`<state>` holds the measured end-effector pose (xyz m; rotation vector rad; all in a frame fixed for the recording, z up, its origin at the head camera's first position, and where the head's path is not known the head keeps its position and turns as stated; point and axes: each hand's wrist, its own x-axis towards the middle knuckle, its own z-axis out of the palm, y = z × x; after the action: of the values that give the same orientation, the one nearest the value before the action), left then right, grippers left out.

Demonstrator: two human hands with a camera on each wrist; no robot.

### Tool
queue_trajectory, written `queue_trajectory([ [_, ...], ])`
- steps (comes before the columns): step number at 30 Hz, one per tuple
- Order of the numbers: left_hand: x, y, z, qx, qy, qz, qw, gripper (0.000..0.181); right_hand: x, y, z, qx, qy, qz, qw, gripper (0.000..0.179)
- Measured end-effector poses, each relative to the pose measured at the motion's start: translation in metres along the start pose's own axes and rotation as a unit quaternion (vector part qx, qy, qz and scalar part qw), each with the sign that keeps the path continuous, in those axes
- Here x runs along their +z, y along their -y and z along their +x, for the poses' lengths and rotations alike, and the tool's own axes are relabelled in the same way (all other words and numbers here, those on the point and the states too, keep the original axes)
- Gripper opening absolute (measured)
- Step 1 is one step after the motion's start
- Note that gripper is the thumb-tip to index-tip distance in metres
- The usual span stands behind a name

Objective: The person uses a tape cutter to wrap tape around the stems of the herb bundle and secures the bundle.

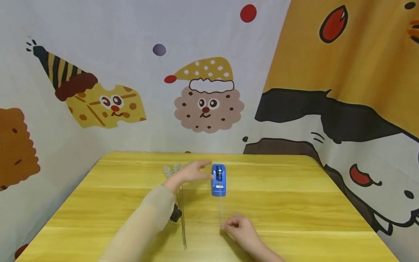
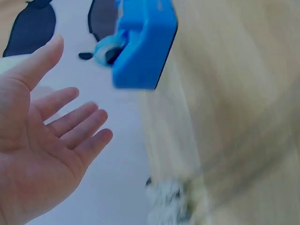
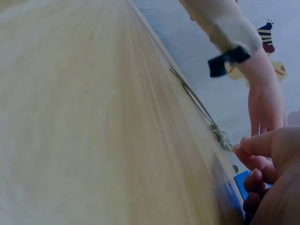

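Note:
A blue tape dispenser (image 1: 218, 192) stands on the table with its roll toward the far side. My left hand (image 1: 194, 173) is just left of it, fingers extended and apart, holding nothing. In the left wrist view the palm (image 2: 42, 140) faces up beside the dispenser (image 2: 145, 47). From the dispenser's near end a strip of clear tape (image 1: 220, 210) runs toward me. My right hand (image 1: 243, 231) pinches the strip's free end between thumb and index finger, low over the table. The right wrist view shows that pinch, with the other fingers (image 3: 255, 180) curled.
Thin stems with pale grey-green leaves (image 1: 167, 171) lie on the wooden table (image 1: 288, 203), left of the dispenser and partly under my left arm. A black device (image 1: 176, 213) sits at the left wrist. Behind the table hangs a cartoon-printed cloth (image 1: 131, 54).

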<state>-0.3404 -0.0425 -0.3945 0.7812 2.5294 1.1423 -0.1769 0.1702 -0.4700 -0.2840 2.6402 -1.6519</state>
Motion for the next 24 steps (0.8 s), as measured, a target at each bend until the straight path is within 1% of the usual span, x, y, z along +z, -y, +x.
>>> queue_trajectory([
  [3, -0.013, 0.006, -0.015, 0.000, -0.022, -0.002, 0.9998, 0.065, 0.001, -0.001, 0.000, 0.002, -0.001, 0.000, 1.0000, 0.011],
  [5, -0.018, 0.011, -0.027, -0.009, -0.037, -0.007, 0.9993, 0.060, 0.001, -0.001, 0.001, 0.004, 0.001, 0.003, 1.0000, 0.010],
  [7, -0.021, 0.017, -0.039, -0.025, -0.057, -0.006, 0.9980, 0.055, 0.001, -0.001, 0.001, 0.007, 0.004, 0.007, 0.9999, 0.011],
  [10, -0.022, 0.023, -0.057, -0.067, -0.092, -0.010, 0.9935, 0.048, 0.000, -0.001, 0.001, 0.005, 0.007, 0.010, 0.9999, 0.011],
  [13, -0.019, 0.030, -0.072, -0.117, -0.116, -0.015, 0.9862, 0.050, 0.000, 0.001, 0.001, 0.005, 0.004, 0.009, 0.9999, 0.011],
  [15, -0.015, 0.034, -0.080, -0.154, -0.128, -0.032, 0.9793, 0.054, 0.000, 0.001, 0.000, 0.008, 0.002, 0.011, 0.9999, 0.011],
  [18, -0.009, 0.038, -0.088, -0.194, -0.143, -0.060, 0.9687, 0.063, 0.000, 0.001, -0.001, 0.014, 0.001, 0.016, 0.9998, 0.011],
  [20, -0.006, 0.039, -0.091, -0.209, -0.146, -0.087, 0.9630, 0.069, 0.000, 0.001, -0.001, 0.014, 0.001, 0.019, 0.9997, 0.012],
  [24, 0.002, 0.040, -0.093, -0.224, -0.138, -0.128, 0.9563, 0.082, 0.000, 0.003, -0.003, 0.010, 0.001, 0.019, 0.9998, 0.012],
])
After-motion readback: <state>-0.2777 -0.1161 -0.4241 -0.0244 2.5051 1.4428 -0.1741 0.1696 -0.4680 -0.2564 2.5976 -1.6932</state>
